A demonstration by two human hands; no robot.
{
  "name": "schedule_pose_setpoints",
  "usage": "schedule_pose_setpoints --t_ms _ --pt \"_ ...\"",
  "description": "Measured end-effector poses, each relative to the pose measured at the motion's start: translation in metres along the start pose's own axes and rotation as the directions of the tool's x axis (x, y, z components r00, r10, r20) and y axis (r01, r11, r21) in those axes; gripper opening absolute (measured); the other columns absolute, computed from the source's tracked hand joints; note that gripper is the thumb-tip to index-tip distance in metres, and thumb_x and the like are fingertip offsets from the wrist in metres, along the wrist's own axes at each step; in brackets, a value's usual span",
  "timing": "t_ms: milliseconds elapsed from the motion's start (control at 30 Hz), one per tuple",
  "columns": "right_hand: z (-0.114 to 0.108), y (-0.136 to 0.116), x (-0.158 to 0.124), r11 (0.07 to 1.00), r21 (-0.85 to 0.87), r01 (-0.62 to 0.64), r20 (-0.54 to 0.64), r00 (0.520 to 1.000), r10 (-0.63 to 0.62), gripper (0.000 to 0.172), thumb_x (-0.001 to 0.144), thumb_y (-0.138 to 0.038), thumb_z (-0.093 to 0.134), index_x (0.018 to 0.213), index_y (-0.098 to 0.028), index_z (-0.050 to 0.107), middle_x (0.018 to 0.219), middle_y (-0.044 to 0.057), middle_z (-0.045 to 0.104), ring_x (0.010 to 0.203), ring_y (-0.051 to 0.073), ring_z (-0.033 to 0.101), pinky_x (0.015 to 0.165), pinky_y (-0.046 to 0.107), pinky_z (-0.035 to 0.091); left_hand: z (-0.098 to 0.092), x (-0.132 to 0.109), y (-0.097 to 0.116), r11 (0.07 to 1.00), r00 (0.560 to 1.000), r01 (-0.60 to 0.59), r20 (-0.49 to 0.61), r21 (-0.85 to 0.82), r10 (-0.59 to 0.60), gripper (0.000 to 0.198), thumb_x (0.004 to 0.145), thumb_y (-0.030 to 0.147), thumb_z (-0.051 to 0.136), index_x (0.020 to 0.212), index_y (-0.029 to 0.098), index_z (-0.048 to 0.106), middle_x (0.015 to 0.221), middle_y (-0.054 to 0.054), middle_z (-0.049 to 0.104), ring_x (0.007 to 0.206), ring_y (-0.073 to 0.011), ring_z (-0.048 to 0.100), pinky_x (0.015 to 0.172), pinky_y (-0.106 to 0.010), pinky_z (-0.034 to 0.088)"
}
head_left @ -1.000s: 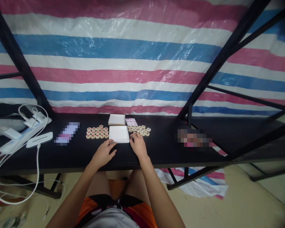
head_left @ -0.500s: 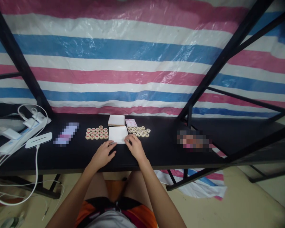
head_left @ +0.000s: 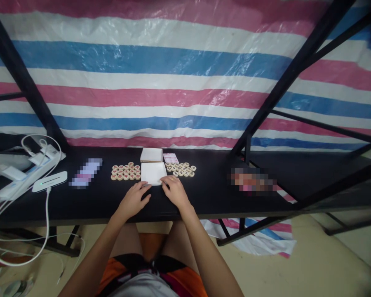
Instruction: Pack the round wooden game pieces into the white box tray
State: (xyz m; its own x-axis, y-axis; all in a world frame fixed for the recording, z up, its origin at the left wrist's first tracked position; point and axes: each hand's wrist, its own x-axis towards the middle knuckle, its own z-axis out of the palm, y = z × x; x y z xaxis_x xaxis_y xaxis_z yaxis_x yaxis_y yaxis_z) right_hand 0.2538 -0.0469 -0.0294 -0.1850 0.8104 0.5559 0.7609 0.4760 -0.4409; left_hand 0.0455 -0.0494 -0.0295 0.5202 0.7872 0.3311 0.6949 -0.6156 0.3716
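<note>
The shallow white tray is lying between the tabletop's front and back edges. The left hand is resting at its near left corner, thumb and fingers standing apart; the right hand is touching its near right corner, its fingers' grip being impossible to tell. Red-marked discs are lying leftward, dark-marked discs rightward, a second white tray toward the back edge

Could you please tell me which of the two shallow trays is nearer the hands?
The front tray: the left hand and right hand are at its near corners; the back tray sits beyond it, toward the striped sheet.
</note>
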Motion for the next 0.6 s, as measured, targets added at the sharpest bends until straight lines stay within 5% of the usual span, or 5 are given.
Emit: schedule_pose_setpoints --t_ms 233,600 --pt "0.0 -0.004 0.0001 0.998 -0.063 -0.001 0.067 0.998 0.005 0.024 0.086 -0.013 0.045 0.094 -0.02 0.067 0.092 0.006 0.067 0.096 0.02 0.057 0.088 0.035 0.041 -0.0006 0.0001 -0.0003 1.0 1.0 0.005 0.015 0.005 -0.005 0.036 0.088 0.029 0.047 0.122 0.02 0.056 0.126 -0.01 0.053 0.113 -0.0241 0.051 0.1 -0.041 0.041" --pt "0.0032 -0.0047 0.0002 0.989 -0.147 0.002 0.019 1.0 0.001 0.018 0.085 -0.03 0.056 0.094 -0.019 0.068 0.101 0.008 0.062 0.104 0.024 0.05 0.092 0.038 0.04 -0.0002 -0.0002 0.0006 1.0 1.0 0.005 -0.005 0.002 -0.005 0.036 0.089 0.029 0.047 0.123 0.021 0.055 0.124 -0.01 0.054 0.111 -0.0235 0.052 0.098 -0.041 0.042"
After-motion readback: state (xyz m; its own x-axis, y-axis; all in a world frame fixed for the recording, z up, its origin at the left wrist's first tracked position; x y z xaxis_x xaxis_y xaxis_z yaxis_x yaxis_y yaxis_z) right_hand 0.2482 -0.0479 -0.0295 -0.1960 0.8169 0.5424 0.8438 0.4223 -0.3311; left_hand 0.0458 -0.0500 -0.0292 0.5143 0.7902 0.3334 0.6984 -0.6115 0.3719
